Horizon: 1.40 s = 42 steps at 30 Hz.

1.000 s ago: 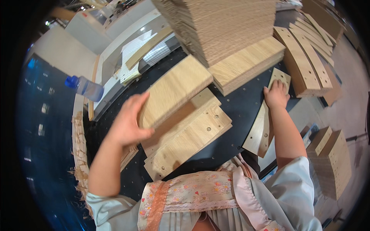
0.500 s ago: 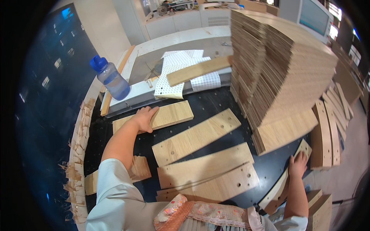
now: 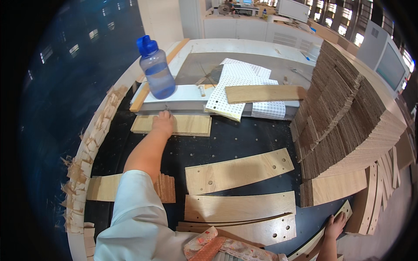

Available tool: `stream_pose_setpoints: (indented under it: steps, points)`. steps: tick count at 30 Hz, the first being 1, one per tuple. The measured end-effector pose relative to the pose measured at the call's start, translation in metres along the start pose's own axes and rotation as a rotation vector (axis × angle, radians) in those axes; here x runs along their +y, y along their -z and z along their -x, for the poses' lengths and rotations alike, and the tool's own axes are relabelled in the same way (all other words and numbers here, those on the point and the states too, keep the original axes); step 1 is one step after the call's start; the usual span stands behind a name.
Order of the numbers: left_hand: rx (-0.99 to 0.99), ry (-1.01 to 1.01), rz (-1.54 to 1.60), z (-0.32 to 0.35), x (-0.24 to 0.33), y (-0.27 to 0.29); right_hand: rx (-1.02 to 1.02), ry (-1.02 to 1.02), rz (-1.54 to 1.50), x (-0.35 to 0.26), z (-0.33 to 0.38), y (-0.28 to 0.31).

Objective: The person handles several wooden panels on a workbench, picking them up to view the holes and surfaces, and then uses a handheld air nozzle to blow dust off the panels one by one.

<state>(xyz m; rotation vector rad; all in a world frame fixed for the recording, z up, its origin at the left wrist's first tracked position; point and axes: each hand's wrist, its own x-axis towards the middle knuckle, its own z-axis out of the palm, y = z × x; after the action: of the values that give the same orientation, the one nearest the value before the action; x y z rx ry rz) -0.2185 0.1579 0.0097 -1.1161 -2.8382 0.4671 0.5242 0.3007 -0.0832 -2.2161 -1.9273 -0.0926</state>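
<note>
Resting both hands on boards at opposite sides, with the stack still high

On the left, a pale block [image 3: 102, 187] lay on the black table [image 3: 244, 135], partly behind the sleeve. Beyond it, a plain board [image 3: 193, 125] lay flat by the machine's raised edge, below a blue-capped bottle [image 3: 159, 80]. The left hand [image 3: 163, 123] rested over this board, fingers bent toward its far side; whether they gripped it, I could not tell. No holes showed on its uncovered face.

In the middle lay an upper holed board [image 3: 239, 169], then two more boards [image 3: 244, 204] nearer the body, overlapping, the nearest with clear holes at its right end. Farther right stood the tall stack [image 3: 348, 126].

At the right edge, the right hand [image 3: 335, 225] touched a narrow holed piece [image 3: 347, 209], fingers slightly spread; how firmly it held was unclear.

The work looked partway through: one plain board seemed already placed apart, while the loose boards and stack seemed left to handle.
</note>
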Motion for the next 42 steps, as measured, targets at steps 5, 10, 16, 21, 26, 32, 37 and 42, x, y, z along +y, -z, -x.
stream_pose_setpoints:
  steps: [5,10,16,21,26,32,37,42]
  points:
    - [-0.375,-0.032,0.163,0.002,0.04,0.036,-0.027,-0.053,0.026,-0.002,0.001,0.005]
    - [-0.138,0.518,1.001,-0.038,0.042,-0.062,-0.013,0.028,0.033,-0.004,-0.005,-0.001]
    - [0.538,0.954,2.017,0.002,0.116,-0.013,0.004,-0.012,0.06,0.006,-0.003,-0.003]
    - [0.69,0.828,2.277,-0.016,0.095,-0.014,-0.032,0.07,0.05,0.014,-0.008,-0.003]
    - [0.621,0.882,2.418,-0.027,0.056,-0.02,-0.175,-0.019,0.07,-0.02,0.005,0.037]
    - [0.727,0.912,2.199,-0.047,0.052,-0.049,-0.165,-0.01,0.076,-0.027,0.007,0.042]
    - [0.745,0.908,1.982,-0.065,0.066,-0.074,-0.21,-0.03,0.051,-0.033,0.006,0.045]
    - [0.526,0.995,2.23,-0.036,0.086,-0.01,-0.201,-0.05,0.075,-0.013,0.003,0.031]
